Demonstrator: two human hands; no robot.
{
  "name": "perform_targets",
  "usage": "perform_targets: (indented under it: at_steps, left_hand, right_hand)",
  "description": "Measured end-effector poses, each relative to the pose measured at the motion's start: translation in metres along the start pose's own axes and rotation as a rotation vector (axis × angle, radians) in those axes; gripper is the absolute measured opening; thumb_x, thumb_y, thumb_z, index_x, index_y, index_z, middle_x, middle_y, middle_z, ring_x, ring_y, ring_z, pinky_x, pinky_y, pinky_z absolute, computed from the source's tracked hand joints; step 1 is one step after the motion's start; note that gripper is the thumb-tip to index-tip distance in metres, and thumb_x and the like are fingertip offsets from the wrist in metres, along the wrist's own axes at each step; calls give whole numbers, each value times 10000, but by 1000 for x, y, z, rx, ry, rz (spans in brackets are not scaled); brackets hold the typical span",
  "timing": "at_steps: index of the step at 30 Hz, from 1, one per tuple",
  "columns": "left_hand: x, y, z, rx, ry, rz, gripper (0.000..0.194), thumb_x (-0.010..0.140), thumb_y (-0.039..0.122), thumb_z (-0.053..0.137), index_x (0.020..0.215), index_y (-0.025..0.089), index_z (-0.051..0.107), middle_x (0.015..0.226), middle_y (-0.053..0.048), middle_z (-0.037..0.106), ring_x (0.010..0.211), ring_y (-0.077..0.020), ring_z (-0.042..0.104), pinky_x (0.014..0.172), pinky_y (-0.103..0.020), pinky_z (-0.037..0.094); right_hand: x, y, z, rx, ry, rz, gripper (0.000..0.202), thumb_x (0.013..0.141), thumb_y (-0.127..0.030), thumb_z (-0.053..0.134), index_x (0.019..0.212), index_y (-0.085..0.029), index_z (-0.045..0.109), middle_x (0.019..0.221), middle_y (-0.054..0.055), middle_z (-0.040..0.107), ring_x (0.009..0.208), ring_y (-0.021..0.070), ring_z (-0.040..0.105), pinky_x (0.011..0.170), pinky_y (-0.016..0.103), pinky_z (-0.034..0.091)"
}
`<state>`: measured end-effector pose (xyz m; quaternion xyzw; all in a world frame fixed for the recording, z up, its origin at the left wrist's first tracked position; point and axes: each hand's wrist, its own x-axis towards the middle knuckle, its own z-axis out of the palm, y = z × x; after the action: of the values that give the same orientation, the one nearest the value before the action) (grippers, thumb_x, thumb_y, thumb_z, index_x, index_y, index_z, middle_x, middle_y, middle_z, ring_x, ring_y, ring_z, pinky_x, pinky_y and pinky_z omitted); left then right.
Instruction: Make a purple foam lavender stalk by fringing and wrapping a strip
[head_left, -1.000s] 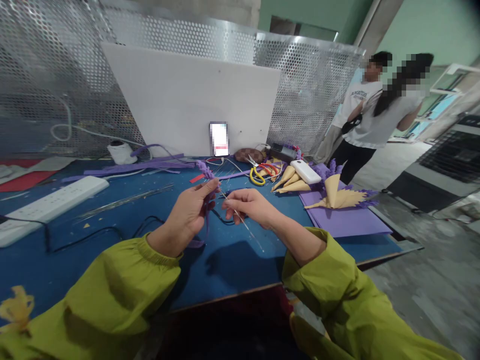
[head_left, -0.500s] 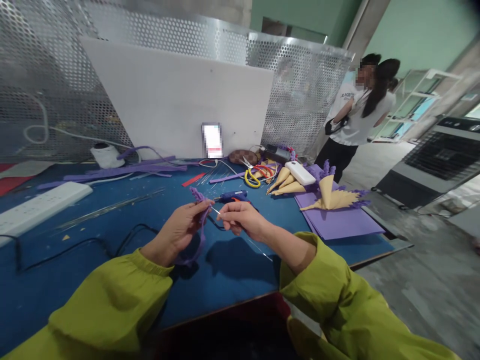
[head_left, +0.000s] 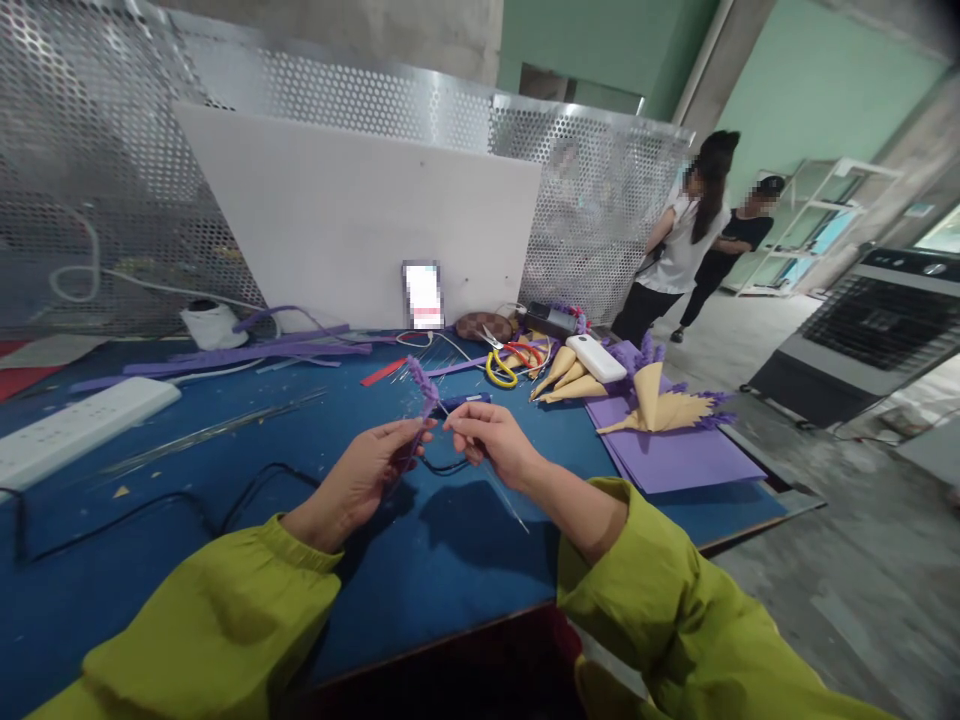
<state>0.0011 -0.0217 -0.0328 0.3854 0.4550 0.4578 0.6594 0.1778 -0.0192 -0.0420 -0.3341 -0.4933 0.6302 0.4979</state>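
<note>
My left hand is closed, pinching the purple paper flower spike near its base. The spike leans up above the fingertips; a purple strip hangs partly hidden by the hand. Close beside it, my right hand pinches a thin wire stem between thumb and fingers. One end of the wire reaches toward the flower and the other slants down below the palm. Just beyond the right hand lies a blue glue gun, partly covered by the fingers.
Scissors, tan paper cones and a white power bank lie back right. Finished purple flowers in tan wrap rest on purple sheets. A power strip lies left; a phone leans behind. Two people stand beyond.
The flower spike has turned more upright in my left hand. My right hand has shifted slightly, its wire now slanting below the palm. The people in the background have changed places.
</note>
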Motion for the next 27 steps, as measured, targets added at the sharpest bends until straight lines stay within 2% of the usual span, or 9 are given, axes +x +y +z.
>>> perform_targets:
  at_steps: [4, 8, 12, 13, 15, 17, 19, 23, 27]
  left_hand:
    - [-1, 0, -3, 186, 12, 81, 234, 576, 280, 867, 751, 161, 767, 723, -40, 696, 599, -100, 544, 527, -180, 399]
    - [-7, 5, -2, 326, -92, 97, 194, 593, 302, 853, 653, 159, 736, 630, -21, 647, 560, -97, 510, 513, -192, 370]
    - [-3, 5, -2, 114, -158, 76, 354, 680, 421, 798, 928, 170, 759, 885, -82, 721, 759, -158, 632, 640, -233, 467]
    - [1, 3, -4, 37, -116, 112, 384, 694, 429, 789, 988, 185, 747, 947, -80, 721, 828, -166, 645, 695, -245, 486]
    - [9, 0, -7, -87, 7, 201, 367, 667, 380, 816, 965, 182, 736, 963, -63, 713, 867, -153, 645, 741, -239, 490]
    - [17, -4, -11, -161, 143, 208, 302, 616, 330, 839, 821, 144, 717, 794, -28, 678, 719, -109, 612, 682, -217, 479]
    - [20, -7, -13, -159, 182, 162, 286, 619, 304, 826, 801, 123, 698, 652, 22, 593, 560, -64, 515, 568, -189, 426]
    - [15, -9, -10, -159, 112, 132, 251, 670, 324, 770, 763, 137, 632, 572, 66, 483, 453, -46, 396, 467, -185, 339]
    - [10, -8, -6, -130, 43, 170, 254, 720, 291, 666, 575, 182, 488, 482, 89, 345, 400, -52, 313, 435, -202, 300]
  right_hand:
    - [6, -6, -11, 19, 67, -66, 151, 709, -288, 692, 745, -144, 665, 509, -52, 582, 360, 44, 394, 371, 191, 289]
    - [7, -11, -18, 9, 59, -54, 156, 716, -286, 695, 742, -136, 663, 496, -60, 550, 352, 39, 366, 370, 194, 285]
    - [7, -13, -19, 20, 35, -38, 155, 721, -286, 696, 745, -138, 659, 484, -66, 527, 352, 39, 340, 367, 200, 268]
    - [7, -13, -19, 22, 32, -38, 154, 722, -286, 695, 745, -138, 658, 484, -66, 526, 353, 39, 335, 367, 201, 265]
    - [6, -12, -18, 18, 32, -29, 157, 721, -290, 697, 739, -138, 658, 480, -64, 521, 353, 40, 330, 368, 204, 259]
    - [6, -11, -17, 9, 35, -9, 161, 710, -293, 704, 734, -140, 659, 480, -62, 522, 353, 42, 335, 370, 206, 258]
    - [6, -11, -17, 3, 40, 9, 165, 697, -295, 713, 732, -143, 659, 478, -61, 525, 352, 45, 341, 372, 208, 256]
    - [5, -8, -15, -14, 26, 31, 160, 699, -296, 714, 732, -150, 657, 461, -64, 511, 352, 48, 338, 380, 210, 246]
    - [4, -7, -13, -32, 18, 40, 155, 707, -294, 709, 735, -151, 655, 467, -56, 520, 361, 52, 340, 384, 215, 249]
